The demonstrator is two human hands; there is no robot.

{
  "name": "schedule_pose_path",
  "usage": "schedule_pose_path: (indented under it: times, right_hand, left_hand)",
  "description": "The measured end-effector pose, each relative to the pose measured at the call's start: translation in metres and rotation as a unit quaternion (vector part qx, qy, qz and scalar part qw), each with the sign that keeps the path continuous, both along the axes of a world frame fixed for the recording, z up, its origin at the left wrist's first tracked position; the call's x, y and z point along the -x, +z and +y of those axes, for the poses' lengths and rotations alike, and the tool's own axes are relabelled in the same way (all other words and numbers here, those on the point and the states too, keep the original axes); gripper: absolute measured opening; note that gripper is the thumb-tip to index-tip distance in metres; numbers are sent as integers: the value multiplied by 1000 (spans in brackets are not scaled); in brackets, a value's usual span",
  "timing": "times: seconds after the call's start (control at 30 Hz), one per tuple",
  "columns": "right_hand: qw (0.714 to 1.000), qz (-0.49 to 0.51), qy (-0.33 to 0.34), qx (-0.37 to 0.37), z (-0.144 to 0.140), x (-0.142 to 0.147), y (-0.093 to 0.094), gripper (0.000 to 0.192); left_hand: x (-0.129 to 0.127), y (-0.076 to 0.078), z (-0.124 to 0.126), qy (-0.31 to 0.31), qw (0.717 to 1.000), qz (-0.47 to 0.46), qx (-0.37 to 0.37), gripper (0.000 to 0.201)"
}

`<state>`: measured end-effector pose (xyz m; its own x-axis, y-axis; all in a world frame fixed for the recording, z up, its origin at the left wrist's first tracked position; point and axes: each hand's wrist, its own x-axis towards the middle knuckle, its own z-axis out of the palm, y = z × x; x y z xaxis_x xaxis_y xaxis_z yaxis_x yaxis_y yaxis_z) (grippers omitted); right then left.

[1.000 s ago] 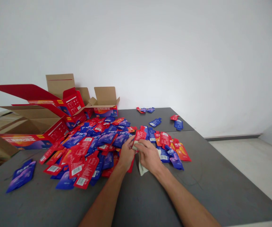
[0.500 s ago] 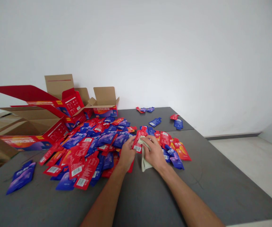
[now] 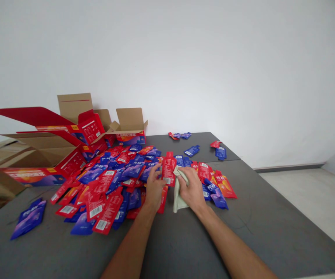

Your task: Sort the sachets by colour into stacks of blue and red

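Note:
My left hand [image 3: 153, 189] holds a red pouch [image 3: 168, 169] upright by its lower edge, barcode side toward me. Beside it, my right hand [image 3: 193, 190] grips a pale green cloth [image 3: 178, 195] that touches the pouch's right side and hangs down to the grey table [image 3: 185, 240]. Both hands hover over the near right part of a large heap of red and blue pouches [image 3: 112, 178].
Open red and brown cardboard boxes [image 3: 54, 143] stand at the back left. A lone blue pouch [image 3: 29, 217] lies at the near left. A few more pouches [image 3: 217, 149] are scattered at the far right. The table's right edge drops to a pale floor [image 3: 309, 197].
The left hand has lifted the red pouch from lying low to standing upright. The right hand with the cloth has shifted slightly right and up against it.

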<state>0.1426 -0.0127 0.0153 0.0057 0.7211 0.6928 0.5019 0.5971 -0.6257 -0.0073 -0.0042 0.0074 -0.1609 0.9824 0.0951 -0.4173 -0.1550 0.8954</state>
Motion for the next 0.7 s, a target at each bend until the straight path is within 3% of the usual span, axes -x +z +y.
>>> schedule_pose_path:
  times: [0.23, 0.37, 0.47, 0.57, 0.7]
  right_hand:
    - [998, 9, 55, -10, -7, 8, -1, 27]
    - [995, -4, 96, 6, -8, 11, -4, 30]
    - [994, -23, 111, 8, -7, 12, -7, 31]
    - [997, -23, 68, -3, -5, 8, -6, 31]
    - [1000, -10, -21, -9, -1, -4, 2, 31]
  left_hand:
    - [-11, 1, -2, -115, 989, -82, 41, 51]
    - [-12, 2, -1, -111, 980, -157, 51, 23]
    - [-10, 5, -2, -103, 977, -179, 56, 21]
    - [-9, 7, -6, -120, 978, -162, 49, 28]
    - [-11, 8, -11, -193, 974, -110, 42, 33]
